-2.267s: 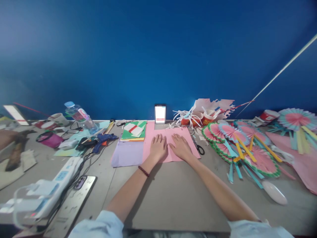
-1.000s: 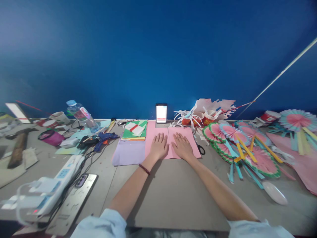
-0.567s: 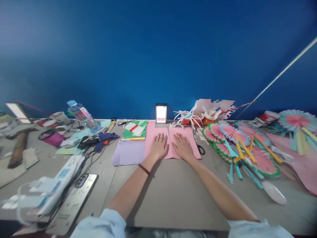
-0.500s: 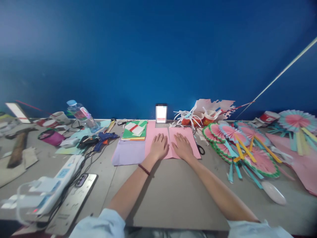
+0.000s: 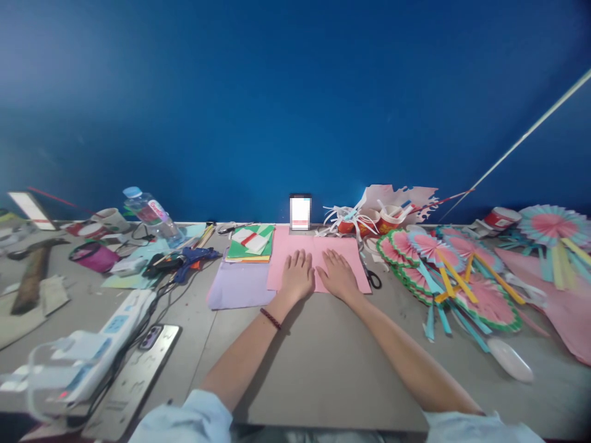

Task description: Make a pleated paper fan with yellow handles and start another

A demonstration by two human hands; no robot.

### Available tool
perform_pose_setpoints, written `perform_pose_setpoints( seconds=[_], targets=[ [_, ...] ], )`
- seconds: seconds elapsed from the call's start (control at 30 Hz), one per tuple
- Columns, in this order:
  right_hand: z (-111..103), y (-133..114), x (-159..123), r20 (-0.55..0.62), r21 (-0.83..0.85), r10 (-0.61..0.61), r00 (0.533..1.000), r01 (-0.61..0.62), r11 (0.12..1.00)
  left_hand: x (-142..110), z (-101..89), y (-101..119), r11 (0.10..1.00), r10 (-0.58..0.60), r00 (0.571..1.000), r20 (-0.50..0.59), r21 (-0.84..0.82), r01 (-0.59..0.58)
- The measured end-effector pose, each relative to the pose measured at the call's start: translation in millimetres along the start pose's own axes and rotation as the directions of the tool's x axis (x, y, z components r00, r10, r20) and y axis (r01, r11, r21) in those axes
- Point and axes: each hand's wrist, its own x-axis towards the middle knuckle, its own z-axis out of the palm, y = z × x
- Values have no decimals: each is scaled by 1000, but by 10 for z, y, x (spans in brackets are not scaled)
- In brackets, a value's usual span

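Observation:
Both of my hands lie palm down on pink paper (image 5: 302,243) in the middle of the table. My left hand (image 5: 298,275) is flat near the paper's left half, its fingers stretched out and slightly apart. Beside it, my right hand (image 5: 339,275) rests flat on the right half, fingers also stretched. A purple sheet (image 5: 240,286) sticks out from under the pink paper on the left. On top of the purple one sits a stack of green and other coloured paper (image 5: 237,248). Black-handled scissors (image 5: 374,280) lie partly hidden at the pink paper's right edge.
Several pleated paper fans (image 5: 484,298) crowd the right side, near a white oval object (image 5: 510,360). On the left are a power strip (image 5: 111,338), a phone (image 5: 133,375), a blue glue gun (image 5: 194,261), a bottle (image 5: 152,215) and a hammer (image 5: 34,274). Paper cups (image 5: 390,218) stand behind.
The slit between two halves of pink paper under my hands no longer shows; the pink surface looks continuous, and its left corner now overlaps the purple sheet. My hands have shifted only slightly.

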Motion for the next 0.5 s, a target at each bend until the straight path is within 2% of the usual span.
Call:
perform_pose_setpoints(
  seconds=[0.5],
  targets=[
    [11,-30,-19,34,-14,57,998,-56,998,-4,36,-7,1000,-20,1000,-14,7,20]
  ],
)
